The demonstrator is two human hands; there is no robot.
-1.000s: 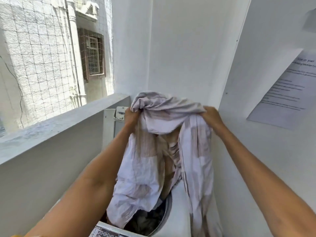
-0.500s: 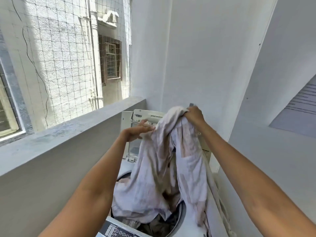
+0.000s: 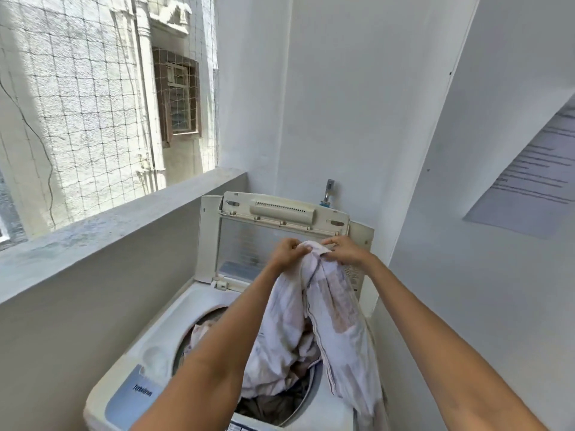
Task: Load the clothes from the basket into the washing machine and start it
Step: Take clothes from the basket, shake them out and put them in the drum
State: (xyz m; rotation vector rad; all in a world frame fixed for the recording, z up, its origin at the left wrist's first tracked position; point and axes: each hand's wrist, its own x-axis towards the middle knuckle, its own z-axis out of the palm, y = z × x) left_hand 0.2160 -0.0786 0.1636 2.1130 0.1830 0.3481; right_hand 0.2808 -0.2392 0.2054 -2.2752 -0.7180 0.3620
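A white top-loading washing machine (image 3: 161,346) stands below me with its lid (image 3: 249,244) raised against the back wall. My left hand (image 3: 287,251) and my right hand (image 3: 345,251) pinch the top edge of a pale, faintly striped cloth (image 3: 329,321) close together. The cloth hangs from them into the drum opening (image 3: 199,331), and one fold drapes over the machine's right edge. Darker clothes (image 3: 267,405) lie inside the drum. The basket is out of view.
A grey ledge (image 3: 118,225) with netting above it runs along the left. White walls close in behind and on the right, where a printed sheet (image 3: 535,178) is stuck. A tap (image 3: 328,189) sits behind the lid. The control panel (image 3: 239,427) shows at the bottom edge.
My hands have lowered the cloth and come close together at its top edge. More of the cloth sits in the drum, and the view has tilted down onto the machine.
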